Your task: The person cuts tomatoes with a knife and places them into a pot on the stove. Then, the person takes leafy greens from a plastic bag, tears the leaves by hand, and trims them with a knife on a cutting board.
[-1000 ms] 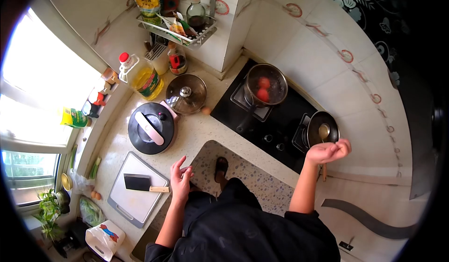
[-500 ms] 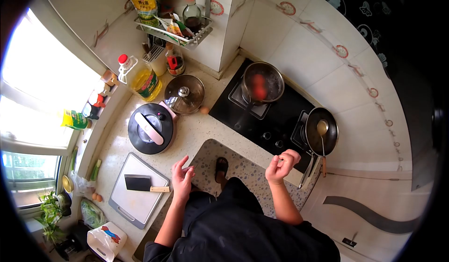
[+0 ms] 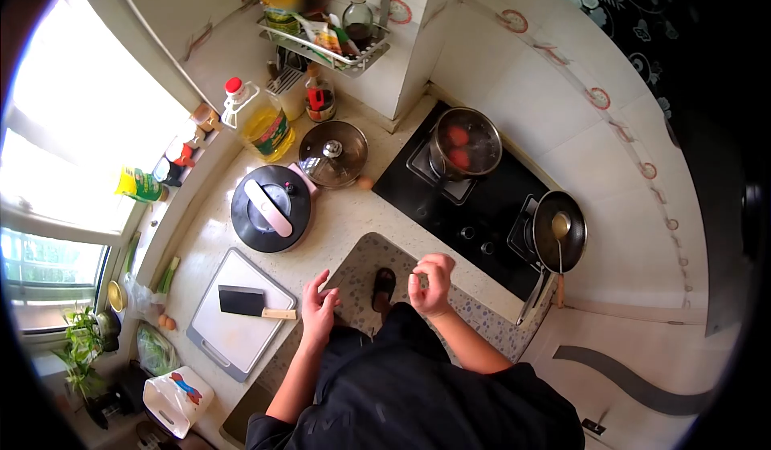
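My left hand (image 3: 319,307) is in the air over the floor, right of the cutting board (image 3: 245,346), with its fingers apart and nothing in them. A cleaver (image 3: 243,301) with a wooden handle lies on that board. My right hand (image 3: 432,286) hangs in front of my body with its fingers curled in, and no object shows in it. The stove (image 3: 418,189) is beyond it. On one burner a pot (image 3: 491,161) holds liquid and two tomatoes (image 3: 458,146). A frying pan (image 3: 572,249) with a ladle (image 3: 560,227) in it sits on the other burner.
An electric cooker (image 3: 273,209), a glass lid (image 3: 341,165), an egg (image 3: 365,183) and an oil jug (image 3: 265,129) stand on the counter. A rack (image 3: 321,48) with bottles and packets hangs above. Eggs (image 3: 167,321) and a white container (image 3: 178,402) are at the left.
My right hand has moved left, away from the stove's front edge and closer to my left hand. My left hand has hardly moved. The view has shifted slightly.
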A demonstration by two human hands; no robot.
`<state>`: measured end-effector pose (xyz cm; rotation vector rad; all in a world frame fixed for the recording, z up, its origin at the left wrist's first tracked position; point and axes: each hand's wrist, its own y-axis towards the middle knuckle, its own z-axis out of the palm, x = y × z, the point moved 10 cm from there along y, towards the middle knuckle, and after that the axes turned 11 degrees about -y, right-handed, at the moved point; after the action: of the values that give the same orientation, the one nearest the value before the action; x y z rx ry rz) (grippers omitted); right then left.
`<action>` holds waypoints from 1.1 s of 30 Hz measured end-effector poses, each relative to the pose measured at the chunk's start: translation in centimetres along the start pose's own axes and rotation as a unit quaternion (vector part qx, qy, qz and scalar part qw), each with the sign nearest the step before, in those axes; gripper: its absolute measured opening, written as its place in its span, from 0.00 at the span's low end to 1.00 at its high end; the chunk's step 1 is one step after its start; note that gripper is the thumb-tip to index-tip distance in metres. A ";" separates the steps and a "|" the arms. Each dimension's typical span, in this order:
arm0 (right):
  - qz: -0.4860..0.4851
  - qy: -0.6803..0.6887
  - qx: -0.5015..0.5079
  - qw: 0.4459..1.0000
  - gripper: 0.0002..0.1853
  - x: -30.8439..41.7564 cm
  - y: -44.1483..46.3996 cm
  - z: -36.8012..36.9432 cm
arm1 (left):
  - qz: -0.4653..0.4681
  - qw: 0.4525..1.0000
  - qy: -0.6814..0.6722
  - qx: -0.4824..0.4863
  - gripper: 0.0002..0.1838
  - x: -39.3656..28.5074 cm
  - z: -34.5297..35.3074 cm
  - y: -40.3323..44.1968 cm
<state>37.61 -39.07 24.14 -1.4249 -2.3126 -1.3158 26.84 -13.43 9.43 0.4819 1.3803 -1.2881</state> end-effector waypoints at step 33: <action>-0.064 0.226 0.526 0.817 0.06 28.2 -16.9 27.8 | -0.017 0.899 -0.196 -0.391 0.36 8.0 -34.7 -21.0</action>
<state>17.91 -3.13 11.01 -0.5086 -2.1590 -0.1570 -8.41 7.14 3.07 -0.3427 1.4173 -0.6987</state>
